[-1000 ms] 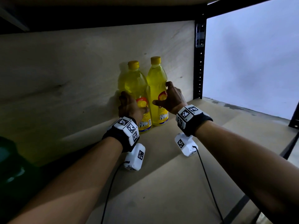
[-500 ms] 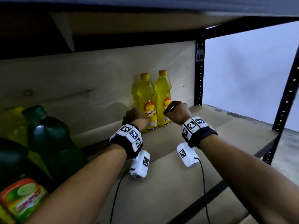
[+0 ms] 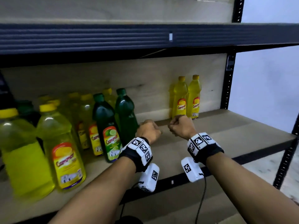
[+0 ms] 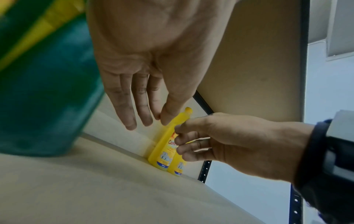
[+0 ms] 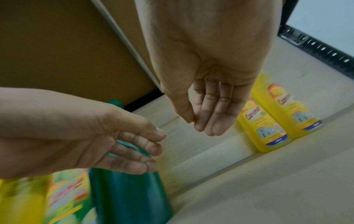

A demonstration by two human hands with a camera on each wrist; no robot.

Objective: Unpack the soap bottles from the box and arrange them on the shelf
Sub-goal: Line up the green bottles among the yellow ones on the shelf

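Two yellow soap bottles (image 3: 179, 101) (image 3: 194, 97) stand upright side by side against the back board at the right of the shelf (image 3: 234, 126). My left hand (image 3: 148, 129) and right hand (image 3: 180, 126) hover over the shelf board in front of them, apart from the bottles. Both hands hold nothing. In the left wrist view my left fingers (image 4: 138, 106) hang relaxed, with the yellow bottles (image 4: 164, 151) beyond them. In the right wrist view my right fingers (image 5: 210, 115) are loosely bent, and the two yellow bottles (image 5: 264, 125) stand behind them. The box is not in view.
Several yellow and green soap bottles (image 3: 111, 126) crowd the left half of the shelf; a green one (image 5: 130, 189) stands close to my left hand. A black upright post (image 3: 228, 88) bounds the right end. A dark beam (image 3: 113, 38) of the upper shelf runs overhead.
Both hands have let go of the two yellow bottles and drawn back toward the shelf front. The head view has pulled back, bringing the bottles on the left into sight.
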